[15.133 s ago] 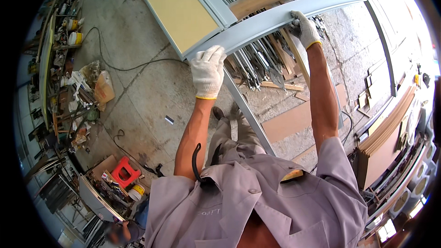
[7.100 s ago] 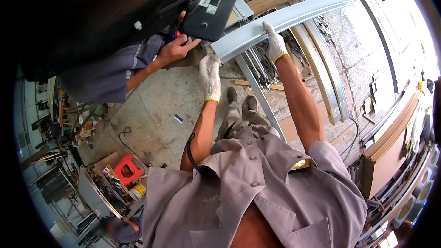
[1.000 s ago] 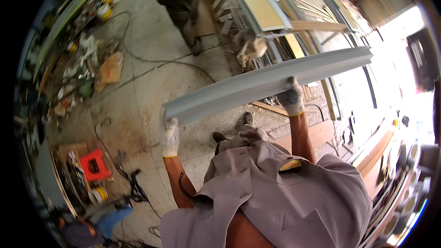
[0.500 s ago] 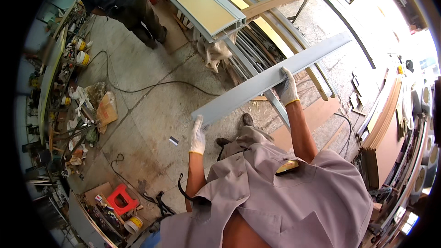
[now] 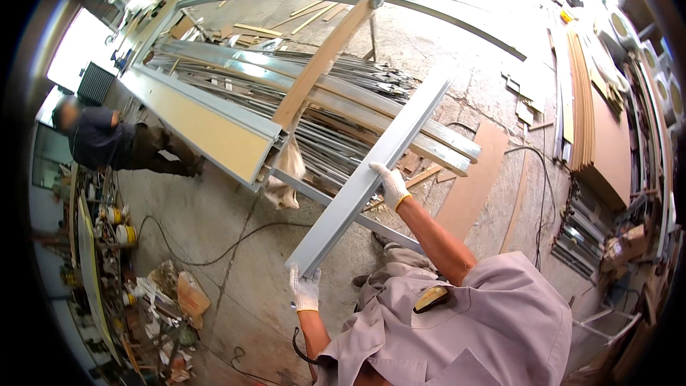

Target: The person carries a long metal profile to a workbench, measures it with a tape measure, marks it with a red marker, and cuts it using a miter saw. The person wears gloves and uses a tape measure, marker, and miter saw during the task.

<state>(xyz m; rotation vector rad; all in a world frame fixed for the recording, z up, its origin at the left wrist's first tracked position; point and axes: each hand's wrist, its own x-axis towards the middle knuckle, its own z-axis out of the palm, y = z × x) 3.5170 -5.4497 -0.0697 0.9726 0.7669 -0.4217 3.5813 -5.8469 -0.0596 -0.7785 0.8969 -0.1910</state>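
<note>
A long grey metal profile slants from lower left up to the right in front of me, held in both gloved hands. My left hand grips its near end, with the fingers partly hidden behind it. Further along, my right hand is closed on its right-hand edge, thumb on the upper face. Beyond the profile lie cream panels with grey metal edges. A wooden crossbar spans between them. Below the crossbar are long metal bars and many thin metal rods.
Another person stands at far left beside the panels. A cloth hangs from the support frame. A black cable crosses the floor near a scrap pile. Brown sheets lean at right; a brown board lies on the floor.
The profile has swung to a steeper slant, its far end pointing more away from me. Both hands keep hold of it. The view has turned, showing more of the panels and rods.
</note>
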